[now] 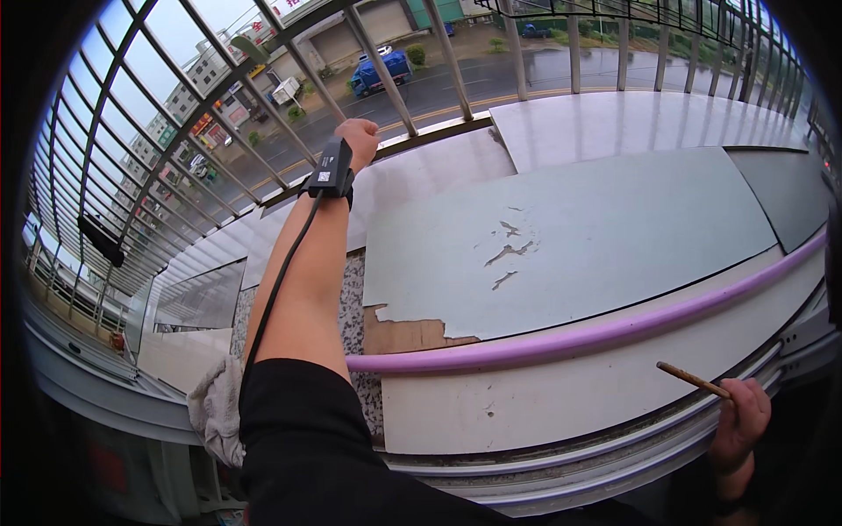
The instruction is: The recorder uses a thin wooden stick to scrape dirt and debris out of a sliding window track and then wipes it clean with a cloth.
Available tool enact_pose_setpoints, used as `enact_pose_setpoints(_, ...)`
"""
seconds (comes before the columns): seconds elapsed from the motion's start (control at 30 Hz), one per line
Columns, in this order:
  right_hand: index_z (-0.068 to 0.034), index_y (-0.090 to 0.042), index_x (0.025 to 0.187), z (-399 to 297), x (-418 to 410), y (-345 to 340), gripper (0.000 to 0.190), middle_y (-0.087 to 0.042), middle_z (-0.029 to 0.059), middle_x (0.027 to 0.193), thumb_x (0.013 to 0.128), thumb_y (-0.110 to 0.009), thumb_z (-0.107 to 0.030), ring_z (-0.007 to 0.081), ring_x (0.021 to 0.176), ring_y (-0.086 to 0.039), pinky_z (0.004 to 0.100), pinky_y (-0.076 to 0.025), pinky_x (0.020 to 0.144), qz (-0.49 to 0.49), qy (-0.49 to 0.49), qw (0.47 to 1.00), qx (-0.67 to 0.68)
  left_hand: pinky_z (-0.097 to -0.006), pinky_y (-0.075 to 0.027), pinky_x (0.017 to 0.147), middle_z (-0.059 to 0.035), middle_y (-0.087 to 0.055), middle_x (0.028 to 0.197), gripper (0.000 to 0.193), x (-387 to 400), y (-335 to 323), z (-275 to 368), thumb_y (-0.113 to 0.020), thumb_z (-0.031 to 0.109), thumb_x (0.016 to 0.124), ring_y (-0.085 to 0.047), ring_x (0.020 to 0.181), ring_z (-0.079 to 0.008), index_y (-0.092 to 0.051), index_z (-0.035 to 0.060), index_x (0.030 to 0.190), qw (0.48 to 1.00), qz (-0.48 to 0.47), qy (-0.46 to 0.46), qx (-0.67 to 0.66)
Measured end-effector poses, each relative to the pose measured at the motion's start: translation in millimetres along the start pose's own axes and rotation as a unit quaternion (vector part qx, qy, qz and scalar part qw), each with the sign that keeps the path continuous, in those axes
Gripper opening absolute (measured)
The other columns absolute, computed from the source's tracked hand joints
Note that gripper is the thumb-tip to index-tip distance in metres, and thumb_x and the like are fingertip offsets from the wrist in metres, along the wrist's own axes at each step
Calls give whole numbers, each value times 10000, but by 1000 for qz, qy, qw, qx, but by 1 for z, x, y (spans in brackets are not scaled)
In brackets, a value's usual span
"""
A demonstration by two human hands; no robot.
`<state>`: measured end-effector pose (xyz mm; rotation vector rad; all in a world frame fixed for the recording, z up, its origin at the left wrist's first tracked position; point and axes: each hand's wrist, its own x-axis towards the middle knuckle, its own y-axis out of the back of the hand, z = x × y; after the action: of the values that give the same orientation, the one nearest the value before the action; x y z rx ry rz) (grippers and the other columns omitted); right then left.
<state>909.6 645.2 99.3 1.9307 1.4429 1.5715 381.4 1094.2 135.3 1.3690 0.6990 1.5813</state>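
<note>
My left hand (360, 139) reaches far forward to the foot of the metal window bars (378, 66), with its fingers curled. Whether they close around a bar is hidden by the hand itself. On that wrist sits a black strapped device (331, 167) with a cable running back along the arm. At the lower right, my right hand (743, 417) grips a thin brown stick (694, 380) by one end, its other end pointing left over the sill. Below the left hand lies a pale board (592, 223) with peeled patches and a torn corner showing brown beneath.
A purple pole (559, 335) crosses the ledge in front of the pale board. Nearer me run metal window tracks (559, 463). A crumpled grey cloth (218, 411) hangs over the frame at left. White panels (644, 121) line the ledge by the bars. Outside, a blue truck (381, 72) stands beside the road.
</note>
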Motion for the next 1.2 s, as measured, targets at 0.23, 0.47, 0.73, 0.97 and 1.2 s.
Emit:
enact_pose_setpoints(0.23,30,-639,975,-1,2,1,161,-588,137,793,849,-571,-43,272,679,-544,373,-412,646,-6,16,998,-54,-420,-546,867,-167,-732,948,156,4,-16,-2,-645,136,807,-681,948,-352,-788,74,815,1000,10,-4,29)
enact_pose_setpoints(0.47,32,-637,980,-6,0,4,160,-597,148,787,844,-565,-15,285,667,-557,379,-421,635,-1,23,1000,-15,-408,-556,810,-169,-727,859,168,-13,-9,-28,-744,235,764,-701,865,-345,-778,75,804,982,150,-114,-7)
enact_pose_setpoints(0.73,55,-644,1033,0,6,-1,154,-665,184,913,910,-552,51,322,804,-646,366,-506,746,12,49,999,-12,-297,-513,677,-48,-727,778,181,-43,45,-1,-714,187,842,-645,723,-127,-747,17,894,992,-69,-110,7)
enact_pose_setpoints(0.97,63,-649,1148,24,-4,-10,206,-694,175,1033,975,-546,16,257,944,-668,323,-502,863,26,33,999,14,-300,-493,913,-96,-728,1053,172,-178,146,35,-702,161,923,-664,990,-182,-695,-11,936,959,-26,-279,-33)
enact_pose_setpoints(1.2,71,-616,1257,91,-32,-6,264,-678,154,1188,1025,-503,12,218,1110,-628,326,-472,989,28,23,999,10,-298,-502,866,-89,-734,1058,151,-330,269,-25,-680,113,922,-667,959,-181,-704,-15,998,998,-7,-57,8)
